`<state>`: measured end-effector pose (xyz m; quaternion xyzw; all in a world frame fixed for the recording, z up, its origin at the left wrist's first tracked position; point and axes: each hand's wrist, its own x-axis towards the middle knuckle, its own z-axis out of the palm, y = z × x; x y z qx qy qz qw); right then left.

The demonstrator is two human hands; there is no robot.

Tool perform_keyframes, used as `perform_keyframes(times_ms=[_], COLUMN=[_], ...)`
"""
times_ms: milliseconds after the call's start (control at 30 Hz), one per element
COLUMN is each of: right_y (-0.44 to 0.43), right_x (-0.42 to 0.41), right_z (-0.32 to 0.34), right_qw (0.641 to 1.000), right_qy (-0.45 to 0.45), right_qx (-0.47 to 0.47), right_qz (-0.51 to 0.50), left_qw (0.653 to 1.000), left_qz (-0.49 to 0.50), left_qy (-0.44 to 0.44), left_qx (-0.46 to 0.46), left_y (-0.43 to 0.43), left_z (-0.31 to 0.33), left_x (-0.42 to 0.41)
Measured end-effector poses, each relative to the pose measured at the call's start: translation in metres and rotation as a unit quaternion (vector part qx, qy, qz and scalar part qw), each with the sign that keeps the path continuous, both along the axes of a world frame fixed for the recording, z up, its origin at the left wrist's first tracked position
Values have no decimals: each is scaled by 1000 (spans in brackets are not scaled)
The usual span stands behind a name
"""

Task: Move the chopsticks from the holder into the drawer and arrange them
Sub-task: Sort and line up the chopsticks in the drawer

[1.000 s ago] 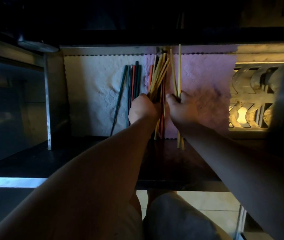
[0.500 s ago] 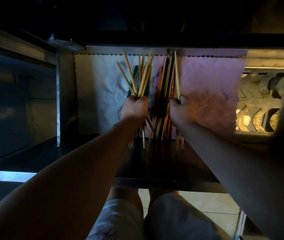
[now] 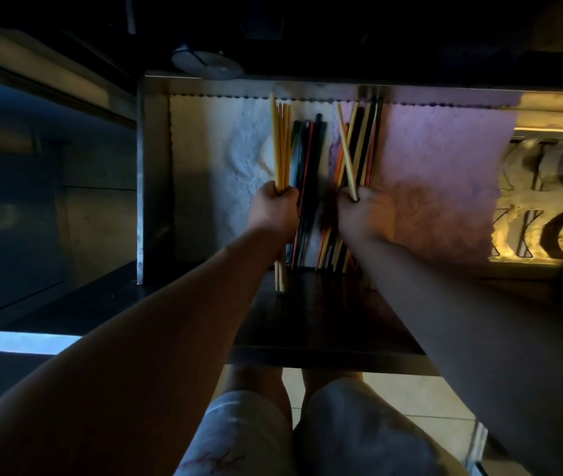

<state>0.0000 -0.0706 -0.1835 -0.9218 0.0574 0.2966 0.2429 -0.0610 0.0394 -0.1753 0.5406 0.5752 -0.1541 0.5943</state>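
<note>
An open metal drawer is lined with a white cloth on the left and a pink cloth on the right. My left hand grips a bundle of yellow chopsticks, held straight along the drawer. Dark green, black and red chopsticks lie between my hands. My right hand grips a single pale chopstick over a mixed pile of orange, black and yellow chopsticks. The holder cannot be made out.
A metal rack with curved slots sits to the right of the pink cloth. A round grey object lies above the drawer's back edge. The drawer's dark front panel is above my knees. Dim lighting hides most of the surroundings.
My left hand has carried the yellow bundle left onto the white cloth and straightened it from a fan into a tight parallel bunch. My right hand stays on the mixed pile.
</note>
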Motion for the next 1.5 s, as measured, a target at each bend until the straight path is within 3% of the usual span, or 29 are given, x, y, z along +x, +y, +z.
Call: perform_keyframes(times_ms=[200,500,733,867,967,1167,1367,1500], right_y=[12,30,14,-1,-8,-29,-46,-54], right_x=[-3,7,9,11,10,20,26,29], right_z=[-1,3,13,30,20,18,14,16], right_qw=[999,995,996,998,991,978,973,975], right_qy=[15,51,20,29,-3,5,4,6], right_qx=[-33,-79,-6,-3,58,93,128,148], right_qz=[22,-33,-82,-60,-121,-188,-193,-165], left_qw=[1000,1000,999,995,991,985,946,926], left_qz=[13,0,-35,-81,-118,-151,-267,-290], left_qy=[-3,-13,-6,-19,-27,-2,59,93], left_qx=[-11,-8,28,59,56,79,177,223], left_y=[5,7,1,-12,-25,-54,-72,-82], left_z=[-6,-7,-3,0,4,0,-4,-2], left_x=[-8,-11,-6,1,9,25,40,48])
